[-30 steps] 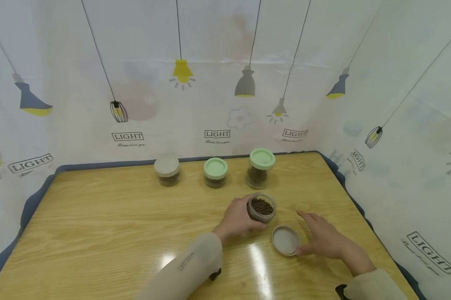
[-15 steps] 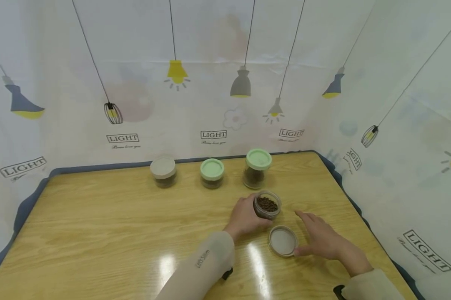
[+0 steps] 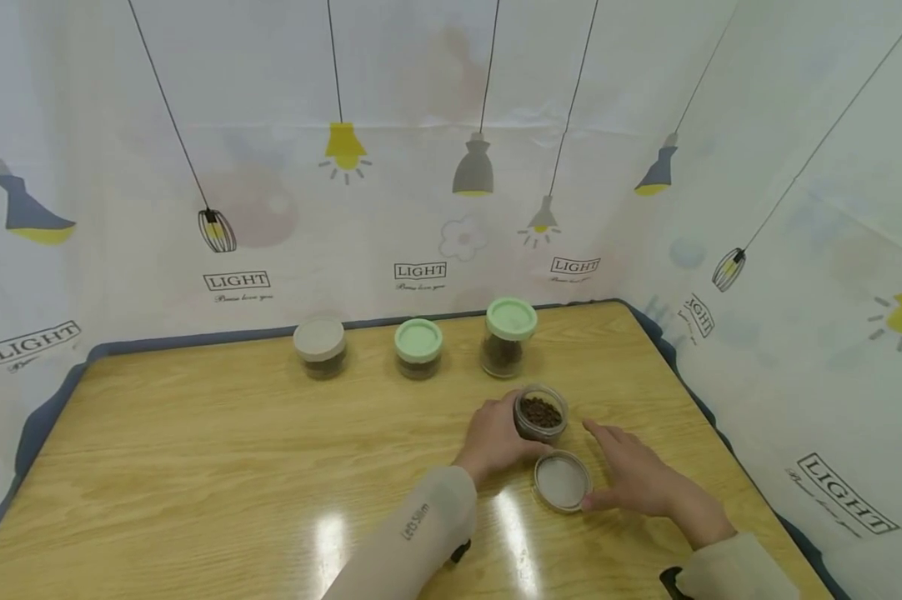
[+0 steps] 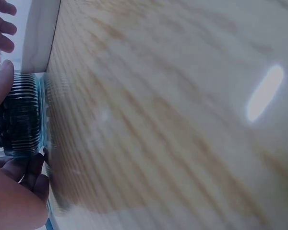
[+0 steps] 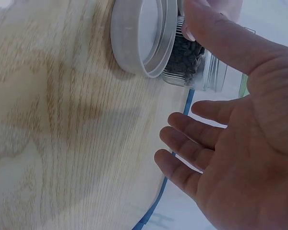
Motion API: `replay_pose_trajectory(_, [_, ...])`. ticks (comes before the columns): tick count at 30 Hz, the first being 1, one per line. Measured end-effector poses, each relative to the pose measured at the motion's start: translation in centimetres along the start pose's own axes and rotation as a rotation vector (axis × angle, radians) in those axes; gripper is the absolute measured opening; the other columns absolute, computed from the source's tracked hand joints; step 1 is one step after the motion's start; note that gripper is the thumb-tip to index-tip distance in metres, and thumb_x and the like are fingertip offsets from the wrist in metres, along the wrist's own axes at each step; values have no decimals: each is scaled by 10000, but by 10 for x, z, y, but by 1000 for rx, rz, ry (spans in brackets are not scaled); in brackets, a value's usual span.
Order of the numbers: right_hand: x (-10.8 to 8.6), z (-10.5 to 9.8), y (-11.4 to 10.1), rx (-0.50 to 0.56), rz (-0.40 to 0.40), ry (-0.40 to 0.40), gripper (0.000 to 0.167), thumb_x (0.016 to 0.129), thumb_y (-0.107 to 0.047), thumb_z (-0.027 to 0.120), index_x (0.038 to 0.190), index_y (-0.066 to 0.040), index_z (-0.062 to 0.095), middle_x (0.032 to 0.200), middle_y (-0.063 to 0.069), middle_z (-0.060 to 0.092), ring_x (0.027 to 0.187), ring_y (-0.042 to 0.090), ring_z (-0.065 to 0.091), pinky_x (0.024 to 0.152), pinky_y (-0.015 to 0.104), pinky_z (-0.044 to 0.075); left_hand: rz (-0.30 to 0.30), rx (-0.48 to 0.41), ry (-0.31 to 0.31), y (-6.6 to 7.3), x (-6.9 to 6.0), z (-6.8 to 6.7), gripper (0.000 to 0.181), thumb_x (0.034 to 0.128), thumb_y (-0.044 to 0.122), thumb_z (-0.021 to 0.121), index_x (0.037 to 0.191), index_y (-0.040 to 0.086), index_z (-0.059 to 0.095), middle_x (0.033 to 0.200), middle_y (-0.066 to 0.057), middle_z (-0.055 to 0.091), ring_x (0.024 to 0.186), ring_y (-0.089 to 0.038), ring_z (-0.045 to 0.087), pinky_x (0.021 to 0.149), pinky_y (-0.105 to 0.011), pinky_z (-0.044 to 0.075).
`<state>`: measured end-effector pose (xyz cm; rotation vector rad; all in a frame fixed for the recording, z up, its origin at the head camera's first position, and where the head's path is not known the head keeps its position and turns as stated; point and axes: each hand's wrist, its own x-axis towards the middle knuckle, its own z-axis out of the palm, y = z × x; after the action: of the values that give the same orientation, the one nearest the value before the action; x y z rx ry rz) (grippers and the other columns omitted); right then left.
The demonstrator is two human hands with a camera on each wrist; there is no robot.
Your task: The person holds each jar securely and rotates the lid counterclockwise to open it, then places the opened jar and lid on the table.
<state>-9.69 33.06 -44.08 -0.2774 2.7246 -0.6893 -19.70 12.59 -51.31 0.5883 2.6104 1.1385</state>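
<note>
An uncovered glass jar (image 3: 541, 412) of dark brown beans stands on the table, gripped around its left side by my left hand (image 3: 496, 440). In the left wrist view the ribbed jar (image 4: 21, 115) sits between thumb and fingers. Just in front of it a pale grey lid (image 3: 563, 481) lies with its hollow side up. My right hand (image 3: 638, 477) is spread to the right of the lid, its thumb tip at the lid's edge; whether they touch I cannot tell. The right wrist view shows the hand's fingers (image 5: 187, 139) relaxed and apart, beside the lid (image 5: 129, 38).
Three closed jars stand along the back of the table (image 3: 196, 450): one with a grey lid (image 3: 319, 339), a short one with a green lid (image 3: 418, 340) and a taller one with a green lid (image 3: 511, 318). A printed curtain (image 3: 361, 217) hangs behind.
My left hand and the bean jar have shifted slightly to the right, so the jar stands closer above the lid. The right hand holds nearly the same pose by the lid.
</note>
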Motion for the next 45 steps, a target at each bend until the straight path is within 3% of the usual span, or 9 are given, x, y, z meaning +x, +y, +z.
replay_pose_trajectory(7, [1,1,-3,3,12,4,1092,714,-420,843,1493,54,242,1460,346,345,1310,573,344,996,694,348,9,-3,-55,-1,-1,0,1057,652,534,857,1504,176,344,1374,-56,566,1286,-288,487,1075,-476,407])
replay_pose_trajectory(11, [1,2,-2,-14,11,17,1096,706,-431,845,1489,55,252,1454,343,356,1304,567,358,1000,688,352,17,6,-70,-3,-5,-6,1088,657,536,853,1519,150,314,1410,-92,532,1318,-308,463,1096,-486,391])
replay_pose_trajectory(16, [2,0,-2,-37,-2,48,1084,703,-434,845,1475,66,271,1439,355,371,1293,565,370,1007,686,350,16,17,-95,-9,-13,-23,1110,651,538,854,1526,135,304,1473,-128,468,1360,-331,420,1124,-488,368])
replay_pose_trajectory(25, [8,-11,-14,-43,-2,56,1052,742,-431,817,1487,55,254,1466,362,336,1313,577,340,1019,693,333,39,5,-144,-18,-28,-60,999,720,510,819,1510,125,345,1509,-61,446,1387,-323,399,1143,-491,342])
replay_pose_trajectory(31, [15,-14,-21,-52,-24,67,1047,758,-442,803,1493,50,243,1478,355,324,1323,561,340,1023,684,339,43,12,-165,-22,-40,-78,954,729,504,814,1495,137,379,1495,-41,464,1375,-299,415,1139,-484,346])
replay_pose_trajectory(36, [21,-18,-26,-67,-46,88,1046,754,-440,807,1494,41,246,1473,352,331,1318,550,352,1028,673,345,51,51,-166,-34,-49,-90,931,737,516,802,1486,136,398,1477,-53,486,1362,-290,435,1137,-483,347])
replay_pose_trajectory(45, [32,-25,-43,-72,-88,88,1040,762,-505,779,1509,-11,250,1493,312,333,1330,533,351,1020,672,352,25,34,-166,-54,-66,-116,890,748,550,777,1466,153,431,1452,-64,508,1349,-298,452,1118,-492,368])
